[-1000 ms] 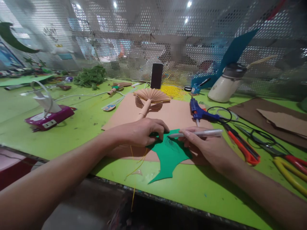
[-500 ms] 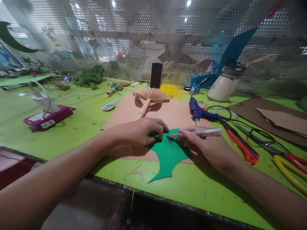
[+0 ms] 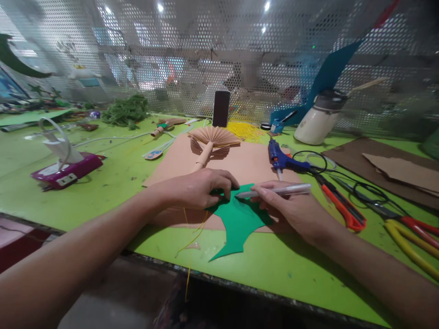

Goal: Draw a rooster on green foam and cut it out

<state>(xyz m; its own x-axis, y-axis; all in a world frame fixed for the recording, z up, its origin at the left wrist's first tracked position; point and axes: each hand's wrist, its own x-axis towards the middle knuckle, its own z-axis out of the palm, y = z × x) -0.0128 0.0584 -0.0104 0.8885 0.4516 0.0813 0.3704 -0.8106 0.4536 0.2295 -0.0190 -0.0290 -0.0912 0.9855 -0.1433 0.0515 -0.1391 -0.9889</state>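
A green cut-out sheet with curved, pointed edges lies on a light-brown paper sheet, its lower tip reaching over the table. My left hand is curled and keeps hold of the cut-out's upper left part; its fingertips are partly hidden. Between the thumb and fingers of my right hand is a grey-white marker pen, its dark tip on the green surface. Thin dark strokes show near that tip. Beyond my left hand lies a pleated paper fan shape with a rolled stem.
To the right lie a blue glue gun, an orange utility knife and scissors with yellow and red handles. A purple power strip stands left. Behind are a phone, yellow shreds and a white jug.
The pen tip has shifted slightly left over the cut-out, with my right hand. My left hand keeps its place on it. The whole view has moved a little.
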